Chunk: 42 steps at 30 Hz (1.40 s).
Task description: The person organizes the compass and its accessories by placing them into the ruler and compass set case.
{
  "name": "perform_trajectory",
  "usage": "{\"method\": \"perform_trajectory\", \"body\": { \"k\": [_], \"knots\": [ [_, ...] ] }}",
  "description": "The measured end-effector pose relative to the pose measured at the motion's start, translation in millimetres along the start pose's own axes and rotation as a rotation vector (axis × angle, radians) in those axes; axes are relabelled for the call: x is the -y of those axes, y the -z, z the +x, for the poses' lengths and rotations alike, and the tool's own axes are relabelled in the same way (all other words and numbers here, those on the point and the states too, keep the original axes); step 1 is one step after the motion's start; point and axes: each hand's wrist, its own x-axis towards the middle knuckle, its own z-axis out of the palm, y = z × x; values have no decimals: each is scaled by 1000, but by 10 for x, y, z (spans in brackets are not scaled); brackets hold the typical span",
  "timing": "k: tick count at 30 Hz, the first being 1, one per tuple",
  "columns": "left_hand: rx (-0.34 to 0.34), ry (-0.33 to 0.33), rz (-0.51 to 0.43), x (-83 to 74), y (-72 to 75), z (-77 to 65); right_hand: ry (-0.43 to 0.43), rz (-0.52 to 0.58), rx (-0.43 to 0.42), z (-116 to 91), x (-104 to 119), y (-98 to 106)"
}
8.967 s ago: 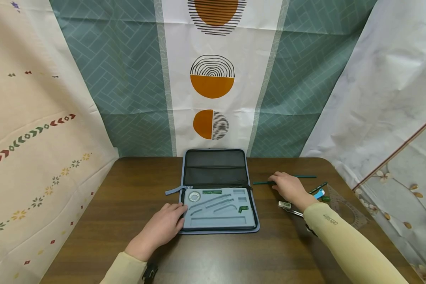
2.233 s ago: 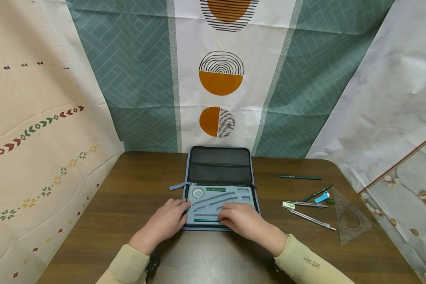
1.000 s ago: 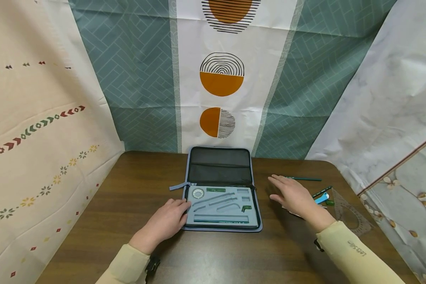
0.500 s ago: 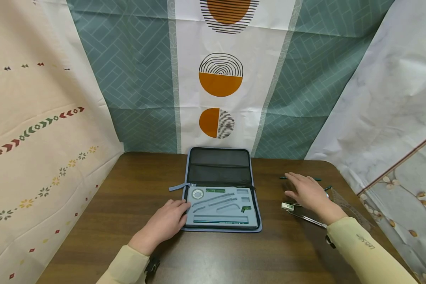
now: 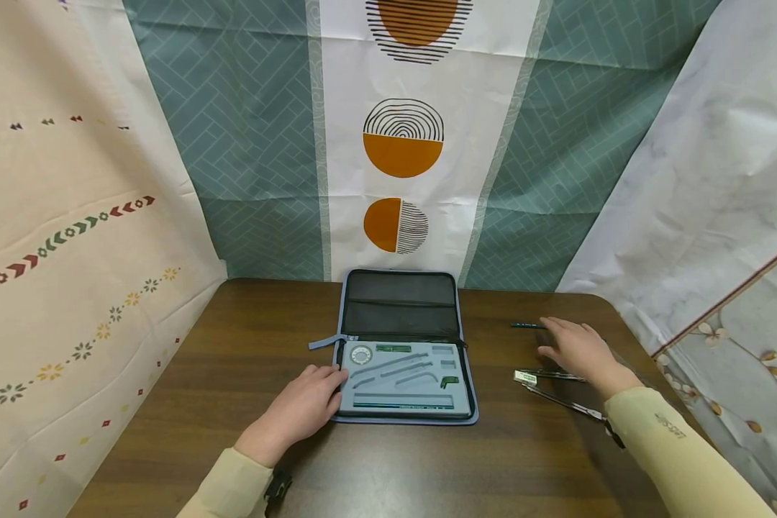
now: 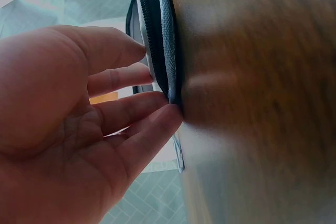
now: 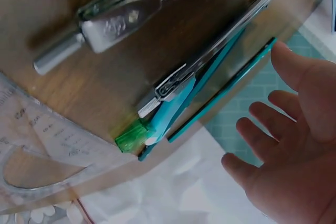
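A blue zip case (image 5: 346, 309) lies unfolded on the table, with a grey moulded tray (image 5: 388, 387) in its lower half. A dark green pencil (image 5: 388, 405) lies in the tray's long front slot. My left hand (image 5: 294, 406) rests at the case's left edge, fingertips touching the zip rim (image 6: 169, 40). Off to the right, my right hand (image 5: 585, 356) is held above the loose tools, fingers spread and holding nothing. Below it are a pencil (image 7: 226, 87), another pencil (image 7: 216, 60), two metal compasses (image 7: 123, 24), a light-blue piece (image 7: 176, 106) and a green piece (image 7: 134, 136).
A white and green eraser (image 5: 525, 377) lies near the compass tips. A clear set square (image 7: 47, 129) is at the far right, mostly hidden in the head view. The tray also has a round white piece (image 5: 361, 355) and green pieces (image 5: 393, 348). Patterned cloths (image 5: 252, 144) hang behind.
The right hand laid a dark green pencil in the tray's front slot, let it go, and moved right over the loose tools. The left hand has stayed at the case edge.
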Motion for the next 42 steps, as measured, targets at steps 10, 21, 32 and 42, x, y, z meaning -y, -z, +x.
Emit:
{"method": "perform_trajectory", "body": {
  "k": [10, 21, 32, 42],
  "knots": [
    [9, 9, -8, -2, 10, 0, -47, 19, 72, 93, -57, 37],
    [-9, -6, -13, -7, 9, -5, -93, 47, 143, 156, -110, -12],
    [-6, -6, -23, -9, 14, -4, -98, 64, 192, 185, -191, -47],
    [1, -5, -21, -1, 10, -2, -118, 78, 236, 187, -216, -36]
  ]
}}
